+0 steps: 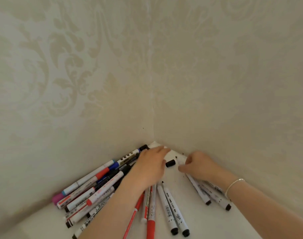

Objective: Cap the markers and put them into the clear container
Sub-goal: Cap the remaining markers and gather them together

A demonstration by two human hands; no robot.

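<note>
Black cap (170,163) lies between left hand (151,165), right hand (198,165).

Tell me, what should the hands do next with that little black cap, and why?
Probably the left hand should pick up the loose black plastic cap lying on the white surface between the hands. The right hand already grips a white marker, with its top end pointing towards that cap. So pushing the cap onto the marker looks like the nearest step. The clear container is not in view.
</note>
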